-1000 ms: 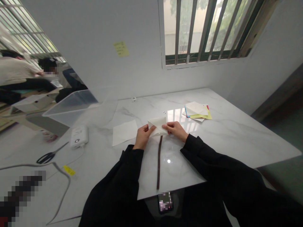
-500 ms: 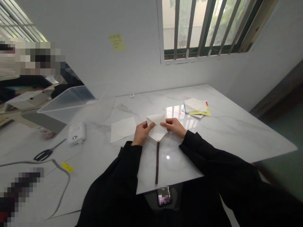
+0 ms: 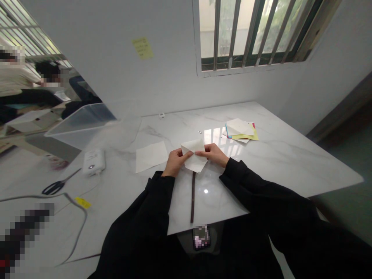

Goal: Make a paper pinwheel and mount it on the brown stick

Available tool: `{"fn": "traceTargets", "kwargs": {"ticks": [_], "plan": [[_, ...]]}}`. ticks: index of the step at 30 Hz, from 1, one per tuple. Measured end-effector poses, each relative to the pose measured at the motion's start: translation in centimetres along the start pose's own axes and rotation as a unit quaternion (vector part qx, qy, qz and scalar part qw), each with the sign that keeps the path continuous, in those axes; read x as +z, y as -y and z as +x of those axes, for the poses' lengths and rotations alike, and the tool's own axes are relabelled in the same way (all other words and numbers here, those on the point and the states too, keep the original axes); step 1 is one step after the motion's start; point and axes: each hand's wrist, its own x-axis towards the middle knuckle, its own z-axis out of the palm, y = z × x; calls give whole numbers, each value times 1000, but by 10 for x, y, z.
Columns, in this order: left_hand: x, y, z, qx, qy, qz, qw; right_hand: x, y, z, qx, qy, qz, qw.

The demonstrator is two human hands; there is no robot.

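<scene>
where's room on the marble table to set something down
The widest bare marble lies right of the paper stack and right hand. A smaller patch sits between the dark strip and right sleeve. It's crowded around the folded paper, and leftward by the white device and scissors.

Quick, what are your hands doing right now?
Left hand: closed, pinching the folded white paper.
Right hand: closed, pinching the same paper.

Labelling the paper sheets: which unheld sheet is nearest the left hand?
The plain white sheet lying flat on its own, left of the left hand. The others sit in a stack beyond the right hand.
</scene>
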Motion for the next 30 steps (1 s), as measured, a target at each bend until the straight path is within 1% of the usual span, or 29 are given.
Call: {"fn": "traceTargets", "kwargs": {"ticks": [8, 13, 17, 20, 23, 30], "plan": [[3, -3, -2, 13, 0, 22, 1000, 0, -2, 2, 1, -11, -30, 1000], [2, -1, 0, 22, 0, 32, 999, 0, 0, 1, 23, -10, -39, 999], [2, 1, 1, 27, 1, 29, 999, 0, -1, 0, 24, -18, -47, 998], [2, 2, 1, 21, 11, 1, 1000, 0, -3, 1, 23, -27, -53, 998], [2, 3, 1, 18, 23, -22, 999, 0, -4, 1, 24, -27, -48, 998], [1, 6, 3, 32, 28, -9, 999, 1, 0, 0, 24, -17, -20, 999]]}}
